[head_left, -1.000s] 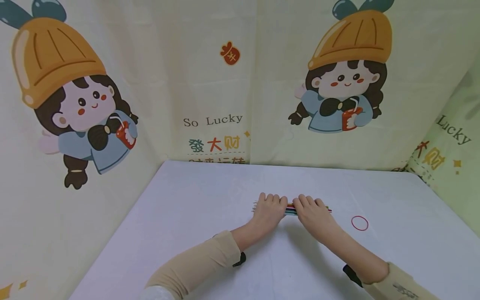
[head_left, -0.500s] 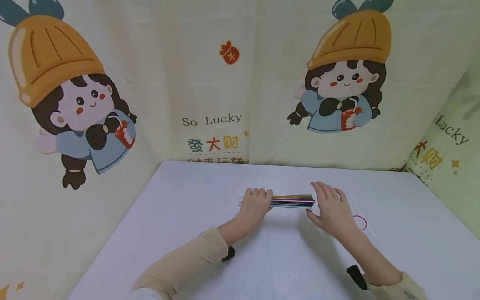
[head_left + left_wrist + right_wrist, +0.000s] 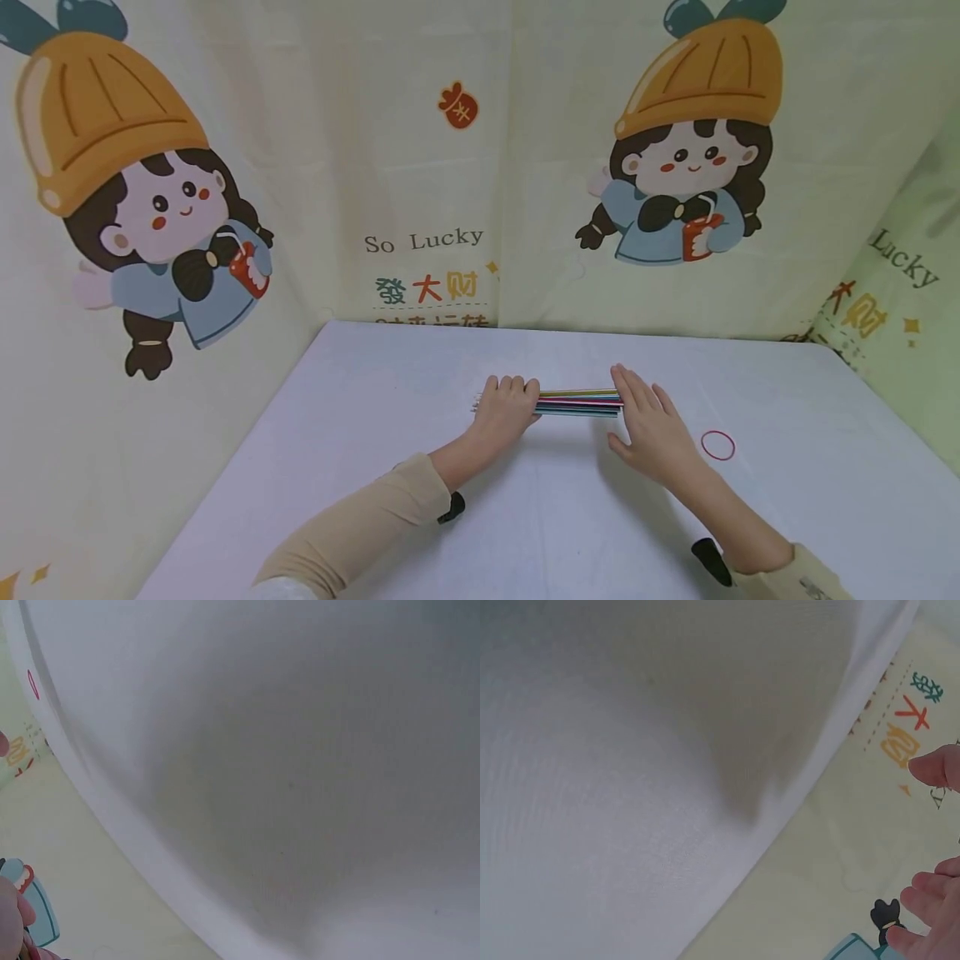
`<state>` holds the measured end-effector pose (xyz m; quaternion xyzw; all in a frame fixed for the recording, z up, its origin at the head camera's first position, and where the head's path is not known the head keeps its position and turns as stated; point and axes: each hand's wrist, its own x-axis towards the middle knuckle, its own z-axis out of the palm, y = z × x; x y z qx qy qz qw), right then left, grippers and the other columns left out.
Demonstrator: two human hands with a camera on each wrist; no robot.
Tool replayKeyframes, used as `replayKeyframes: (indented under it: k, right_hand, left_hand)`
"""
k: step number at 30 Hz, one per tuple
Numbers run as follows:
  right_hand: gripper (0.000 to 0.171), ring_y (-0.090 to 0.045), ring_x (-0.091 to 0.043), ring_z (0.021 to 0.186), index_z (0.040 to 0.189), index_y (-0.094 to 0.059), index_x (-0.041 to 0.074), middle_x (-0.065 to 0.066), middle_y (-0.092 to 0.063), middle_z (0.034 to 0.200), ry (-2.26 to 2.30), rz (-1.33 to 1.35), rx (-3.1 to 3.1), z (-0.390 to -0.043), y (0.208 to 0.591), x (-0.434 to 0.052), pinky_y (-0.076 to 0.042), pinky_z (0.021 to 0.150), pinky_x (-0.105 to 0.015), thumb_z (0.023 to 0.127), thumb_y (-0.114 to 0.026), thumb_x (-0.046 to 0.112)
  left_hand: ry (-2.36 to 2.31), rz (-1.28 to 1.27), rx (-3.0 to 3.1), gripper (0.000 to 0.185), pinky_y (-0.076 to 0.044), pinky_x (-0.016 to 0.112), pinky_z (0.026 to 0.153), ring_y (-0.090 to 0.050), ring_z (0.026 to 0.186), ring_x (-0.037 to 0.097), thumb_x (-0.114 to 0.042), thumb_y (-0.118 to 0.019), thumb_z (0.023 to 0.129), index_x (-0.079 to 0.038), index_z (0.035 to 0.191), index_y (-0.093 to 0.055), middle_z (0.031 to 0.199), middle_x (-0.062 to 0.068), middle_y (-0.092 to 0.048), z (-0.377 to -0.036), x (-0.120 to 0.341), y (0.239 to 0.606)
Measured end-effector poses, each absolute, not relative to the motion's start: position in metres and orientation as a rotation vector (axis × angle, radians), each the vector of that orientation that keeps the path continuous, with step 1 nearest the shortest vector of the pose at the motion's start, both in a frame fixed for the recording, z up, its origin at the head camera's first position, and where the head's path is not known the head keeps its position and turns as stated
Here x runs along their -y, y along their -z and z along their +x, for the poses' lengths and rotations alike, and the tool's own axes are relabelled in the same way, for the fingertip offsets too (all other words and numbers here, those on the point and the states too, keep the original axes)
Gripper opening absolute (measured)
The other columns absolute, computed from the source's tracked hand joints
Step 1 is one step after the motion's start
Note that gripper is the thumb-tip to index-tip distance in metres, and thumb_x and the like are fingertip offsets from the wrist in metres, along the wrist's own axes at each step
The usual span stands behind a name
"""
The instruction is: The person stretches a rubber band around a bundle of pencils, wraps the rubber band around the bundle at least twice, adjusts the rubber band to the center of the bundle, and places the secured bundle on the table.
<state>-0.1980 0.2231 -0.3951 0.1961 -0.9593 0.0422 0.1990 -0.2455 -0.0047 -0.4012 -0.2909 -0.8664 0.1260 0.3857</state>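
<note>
On the white table [image 3: 375, 467], the left hand [image 3: 504, 408] curls its fingers over the nine-o'clock end of a bundle of colored sticks [image 3: 577, 402]. At the three-o'clock end, the right hand [image 3: 651, 423] presses flat, fingers straight and together. A red rubber band [image 3: 717, 445] lies near, further toward three o'clock.

Bundled coloured sticks [image 3: 579, 402], flat on table [image 3: 420, 467]

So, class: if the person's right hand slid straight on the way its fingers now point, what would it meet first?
The right hand, fingers straight, points away and slightly left. Its fingertips already sit at the right end of the bundle of thin coloured sticks, so that comes first; beyond lies bare white table. Depth is hard to judge.
</note>
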Motion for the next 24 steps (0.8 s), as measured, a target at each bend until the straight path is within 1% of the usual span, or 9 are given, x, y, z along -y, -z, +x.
replayKeyframes:
  k: [7,14,18,24]
  right_hand:
    - [0.09,-0.03,-0.033,0.128,0.139,-0.018,-0.007,-0.021,-0.029,0.142,-0.121,0.565,2.677,-0.1968,0.3978,-0.221,-0.028,0.1,-0.052,0.072,-0.07,0.024]
    - [0.09,-0.036,-0.036,0.124,0.136,-0.021,-0.011,-0.025,-0.033,0.138,-0.176,0.599,2.611,-0.1959,0.4021,-0.2186,-0.033,0.097,-0.05,0.069,-0.072,0.021]
    - [0.086,-0.039,-0.037,0.122,0.135,-0.022,-0.011,-0.027,-0.037,0.135,-0.206,0.603,2.603,-0.1965,0.4014,-0.2192,-0.034,0.096,-0.051,0.07,-0.071,0.019]
    - [0.078,-0.042,-0.043,0.118,0.133,-0.023,-0.013,-0.031,-0.037,0.132,-0.432,0.547,2.68,-0.2004,0.3985,-0.2201,-0.034,0.096,-0.051,0.074,-0.068,0.013]
  left_hand:
    - [-0.336,-0.75,2.212,0.039,-0.037,0.025,0.054,-0.055,0.06,0.011,-0.052,-0.068,0.073,-0.016,0.076,-0.055,0.066,-0.004,-0.058,-0.2428,0.0025,0.3991]
    - [-0.332,-0.766,2.24,0.036,-0.036,0.024,0.054,-0.055,0.061,0.011,-0.05,-0.067,0.076,-0.016,0.077,-0.056,0.066,-0.003,-0.058,-0.2407,0.0029,0.3974]
    - [-0.328,-0.771,2.253,0.036,-0.038,0.025,0.055,-0.055,0.062,0.011,-0.051,-0.066,0.076,-0.016,0.079,-0.057,0.067,-0.003,-0.058,-0.2412,0.0039,0.3971]
    - [-0.307,-0.747,2.21,0.037,-0.039,0.024,0.055,-0.055,0.061,0.011,-0.051,-0.067,0.074,-0.016,0.077,-0.056,0.067,-0.003,-0.058,-0.2445,0.0049,0.3981]
